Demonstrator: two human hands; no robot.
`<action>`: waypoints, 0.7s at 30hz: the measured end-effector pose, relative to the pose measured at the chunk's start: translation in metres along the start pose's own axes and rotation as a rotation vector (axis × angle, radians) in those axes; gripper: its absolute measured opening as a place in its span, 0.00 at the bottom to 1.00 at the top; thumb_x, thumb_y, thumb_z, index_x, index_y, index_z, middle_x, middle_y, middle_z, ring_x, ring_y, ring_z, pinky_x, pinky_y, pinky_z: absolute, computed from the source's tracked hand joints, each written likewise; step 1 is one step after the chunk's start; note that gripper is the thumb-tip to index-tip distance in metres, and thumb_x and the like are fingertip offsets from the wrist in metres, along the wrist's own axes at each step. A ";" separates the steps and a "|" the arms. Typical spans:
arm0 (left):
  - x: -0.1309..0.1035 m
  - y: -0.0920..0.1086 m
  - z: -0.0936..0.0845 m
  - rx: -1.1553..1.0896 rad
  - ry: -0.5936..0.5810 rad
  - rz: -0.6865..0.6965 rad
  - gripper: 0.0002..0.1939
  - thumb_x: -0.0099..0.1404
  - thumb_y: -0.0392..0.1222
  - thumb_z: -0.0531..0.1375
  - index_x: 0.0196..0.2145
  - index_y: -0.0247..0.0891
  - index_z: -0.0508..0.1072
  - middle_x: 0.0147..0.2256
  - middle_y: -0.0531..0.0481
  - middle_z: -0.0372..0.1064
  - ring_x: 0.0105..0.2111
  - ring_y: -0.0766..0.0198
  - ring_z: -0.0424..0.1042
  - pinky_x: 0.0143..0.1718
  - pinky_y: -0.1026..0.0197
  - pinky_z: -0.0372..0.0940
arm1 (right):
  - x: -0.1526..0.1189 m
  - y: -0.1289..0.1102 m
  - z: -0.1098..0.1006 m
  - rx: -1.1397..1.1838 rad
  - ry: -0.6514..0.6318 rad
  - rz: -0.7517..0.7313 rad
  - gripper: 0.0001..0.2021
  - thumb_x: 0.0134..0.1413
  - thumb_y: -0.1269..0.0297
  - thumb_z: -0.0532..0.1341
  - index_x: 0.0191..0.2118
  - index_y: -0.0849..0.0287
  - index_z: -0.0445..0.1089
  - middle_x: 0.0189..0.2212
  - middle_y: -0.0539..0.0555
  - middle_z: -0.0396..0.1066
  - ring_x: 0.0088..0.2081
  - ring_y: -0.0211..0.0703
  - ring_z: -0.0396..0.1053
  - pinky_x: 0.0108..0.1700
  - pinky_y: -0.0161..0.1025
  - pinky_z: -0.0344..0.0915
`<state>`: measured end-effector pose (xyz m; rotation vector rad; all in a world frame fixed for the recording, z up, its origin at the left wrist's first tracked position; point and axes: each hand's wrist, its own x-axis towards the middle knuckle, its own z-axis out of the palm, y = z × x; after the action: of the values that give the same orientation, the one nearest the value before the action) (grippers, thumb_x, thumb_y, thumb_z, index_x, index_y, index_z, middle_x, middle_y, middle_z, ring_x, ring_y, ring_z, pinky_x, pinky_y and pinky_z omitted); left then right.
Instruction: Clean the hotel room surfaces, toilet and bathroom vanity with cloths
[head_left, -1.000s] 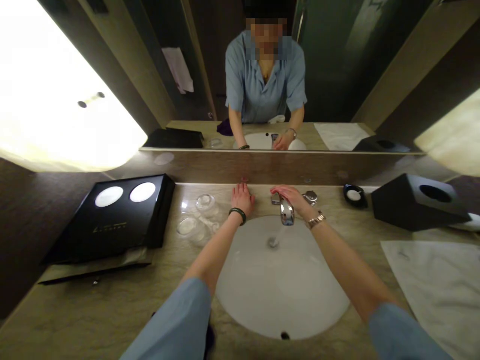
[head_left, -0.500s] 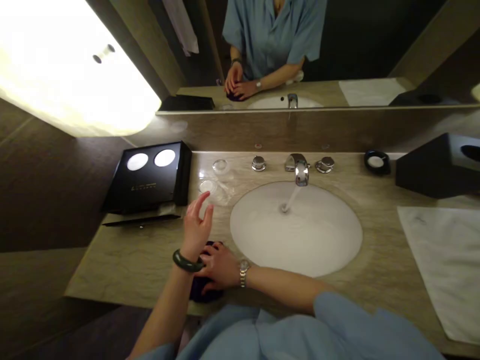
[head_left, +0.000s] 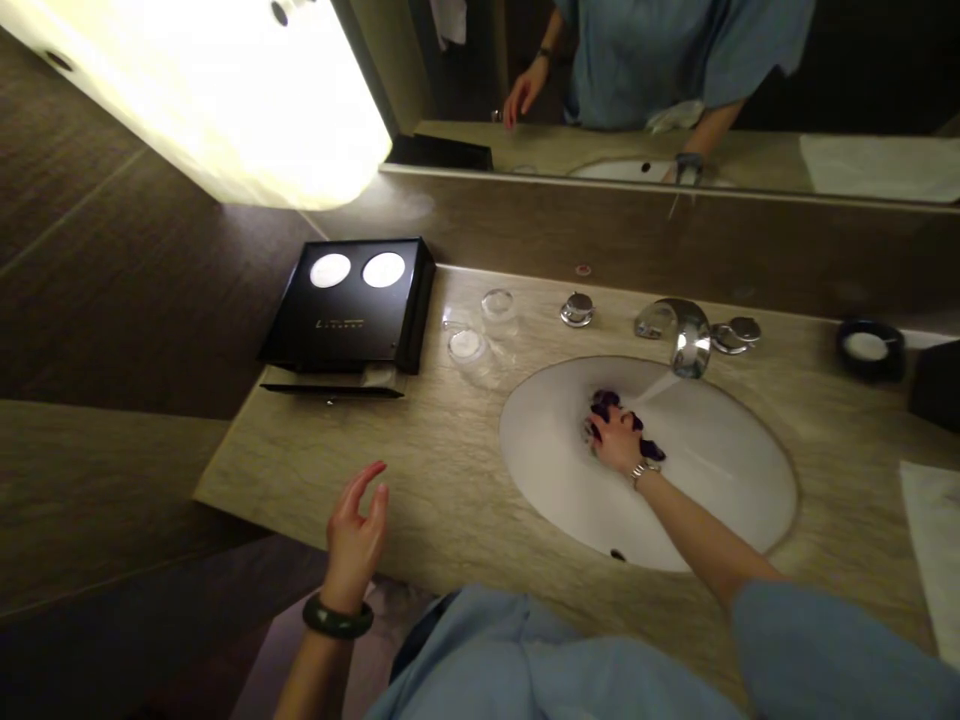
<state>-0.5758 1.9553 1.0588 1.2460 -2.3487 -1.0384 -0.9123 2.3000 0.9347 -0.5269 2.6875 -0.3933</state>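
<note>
My right hand (head_left: 616, 440), with a metal watch at its wrist, is inside the white sink basin (head_left: 555, 480), its fingers bent round a dark purple cloth (head_left: 651, 450). Parts of the cloth stick out on both sides of the fingers. Water runs from the chrome faucet (head_left: 690, 345) into the basin, just behind the hand. My left hand (head_left: 356, 535), wearing a dark green bangle, is held over the counter's front edge at the left. Its thumb and fingers are apart and hold nothing.
A black box (head_left: 345, 310) stands at the counter's back left, beside two clear glasses (head_left: 466, 346). Faucet knobs (head_left: 577, 308) flank the spout. A round black dish (head_left: 870, 348) and a white towel (head_left: 934, 540) lie at the right. A mirror (head_left: 675, 80) spans the back.
My right hand has moved from the counter into the basin with the purple cloth. My left hand has drawn back toward the front edge. The view has shifted.
</note>
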 end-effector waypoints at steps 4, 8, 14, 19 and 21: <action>-0.036 0.017 0.051 0.098 -0.150 0.231 0.27 0.72 0.46 0.53 0.66 0.36 0.60 0.65 0.36 0.61 0.66 0.50 0.58 0.67 0.40 0.56 | 0.051 -0.042 0.008 0.271 0.018 0.043 0.15 0.61 0.61 0.56 0.49 0.61 0.73 0.51 0.66 0.69 0.55 0.56 0.66 0.60 0.54 0.63; -0.085 0.022 0.101 0.211 -0.318 0.435 0.36 0.72 0.37 0.51 0.73 0.38 0.41 0.70 0.32 0.47 0.71 0.46 0.43 0.66 0.34 0.55 | 0.045 -0.114 0.032 0.494 0.032 0.057 0.28 0.66 0.58 0.48 0.67 0.66 0.52 0.60 0.69 0.60 0.61 0.51 0.61 0.64 0.50 0.60; -0.108 0.031 0.106 0.248 -0.466 0.533 0.30 0.70 0.32 0.49 0.68 0.36 0.57 0.66 0.37 0.57 0.70 0.47 0.47 0.65 0.37 0.57 | -0.071 -0.097 0.006 0.460 -0.571 -0.593 0.29 0.56 0.65 0.61 0.65 0.55 0.62 0.59 0.62 0.62 0.58 0.52 0.61 0.64 0.52 0.61; -0.090 0.052 0.109 0.271 -0.664 0.712 0.25 0.69 0.33 0.52 0.63 0.36 0.67 0.63 0.42 0.64 0.68 0.46 0.54 0.66 0.35 0.55 | -0.085 0.075 -0.110 -0.339 -0.674 -0.427 0.29 0.48 0.79 0.59 0.55 0.49 0.75 0.57 0.63 0.66 0.55 0.62 0.64 0.54 0.61 0.64; -0.072 0.067 0.124 0.210 -0.747 0.774 0.20 0.70 0.35 0.54 0.57 0.38 0.73 0.60 0.46 0.69 0.67 0.46 0.58 0.67 0.33 0.51 | -0.091 0.092 -0.121 -0.500 -0.562 -0.309 0.27 0.51 0.79 0.58 0.54 0.49 0.75 0.58 0.64 0.65 0.54 0.66 0.62 0.50 0.64 0.64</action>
<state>-0.6413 2.0953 1.0256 -0.1468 -3.1111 -1.0805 -0.9114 2.4429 1.0398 -1.0254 2.1373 0.3266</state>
